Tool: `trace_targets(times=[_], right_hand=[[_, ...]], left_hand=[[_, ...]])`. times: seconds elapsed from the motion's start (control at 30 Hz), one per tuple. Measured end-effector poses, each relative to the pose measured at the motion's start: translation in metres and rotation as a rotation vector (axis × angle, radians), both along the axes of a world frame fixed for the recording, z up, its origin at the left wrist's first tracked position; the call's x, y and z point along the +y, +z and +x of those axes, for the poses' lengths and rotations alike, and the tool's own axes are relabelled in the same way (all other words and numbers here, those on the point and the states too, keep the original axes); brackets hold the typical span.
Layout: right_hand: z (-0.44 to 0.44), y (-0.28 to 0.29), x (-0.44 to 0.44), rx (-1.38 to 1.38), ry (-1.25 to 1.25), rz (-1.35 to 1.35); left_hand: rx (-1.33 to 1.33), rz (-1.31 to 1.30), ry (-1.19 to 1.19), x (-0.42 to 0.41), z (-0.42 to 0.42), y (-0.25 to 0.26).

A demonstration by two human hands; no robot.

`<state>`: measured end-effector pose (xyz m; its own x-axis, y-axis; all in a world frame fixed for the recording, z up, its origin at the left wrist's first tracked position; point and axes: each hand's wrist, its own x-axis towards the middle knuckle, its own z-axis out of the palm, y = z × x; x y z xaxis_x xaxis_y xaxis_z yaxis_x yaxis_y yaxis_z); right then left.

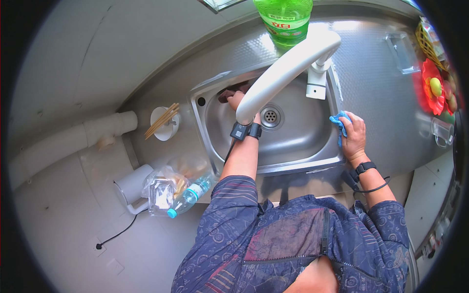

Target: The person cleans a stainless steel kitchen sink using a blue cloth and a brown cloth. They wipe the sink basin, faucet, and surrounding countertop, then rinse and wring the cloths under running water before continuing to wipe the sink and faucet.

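Observation:
My left hand (236, 100) reaches into the stainless steel sink (307, 139), behind the white faucet spout, which hides part of it. Its fingers are closed on a dark reddish-brown cloth (226, 96) against the sink's far left wall. At the sink's right rim, my right hand (353, 135) grips a blue cloth (340, 122) that hangs down beside the fingers. The white faucet (289, 71) arches over the basin between the camera and my left forearm. The round drain (270, 116) shows to the right of my left wrist.
A green detergent bottle (285, 27) stands behind the sink. Left are a white bowl (159, 128) with chopsticks, a plastic bottle (190, 197), clear packaging (161, 196) and a white kettle-like vessel (135, 185). Right are a clear tray (402, 53), a red fruit dish (427, 80) and a glass mug (442, 131).

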<state>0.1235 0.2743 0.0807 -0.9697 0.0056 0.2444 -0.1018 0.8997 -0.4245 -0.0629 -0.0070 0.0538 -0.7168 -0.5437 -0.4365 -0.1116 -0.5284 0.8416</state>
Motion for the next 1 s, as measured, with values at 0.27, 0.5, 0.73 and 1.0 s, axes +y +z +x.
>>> trace_targets(times=[0.27, 0.5, 0.73, 1.0], right_hand=[[-0.001, 0.001, -0.002, 0.003, -0.003, -0.006], [0.0, 0.0, -0.002, 0.008, 0.002, 0.006], [0.001, -0.001, -0.001, 0.005, -0.01, 0.0], [0.0, -0.002, 0.0, -0.003, 0.007, 0.013]], left_hand=[[-0.03, 0.0, -0.072, 0.036, 0.006, -0.046], [-0.073, 0.118, -0.502, 0.122, 0.04, -0.013], [-0.007, 0.161, -0.581, 0.103, 0.041, -0.006], [0.028, -0.138, -1.54, 0.097, 0.105, -0.041]])
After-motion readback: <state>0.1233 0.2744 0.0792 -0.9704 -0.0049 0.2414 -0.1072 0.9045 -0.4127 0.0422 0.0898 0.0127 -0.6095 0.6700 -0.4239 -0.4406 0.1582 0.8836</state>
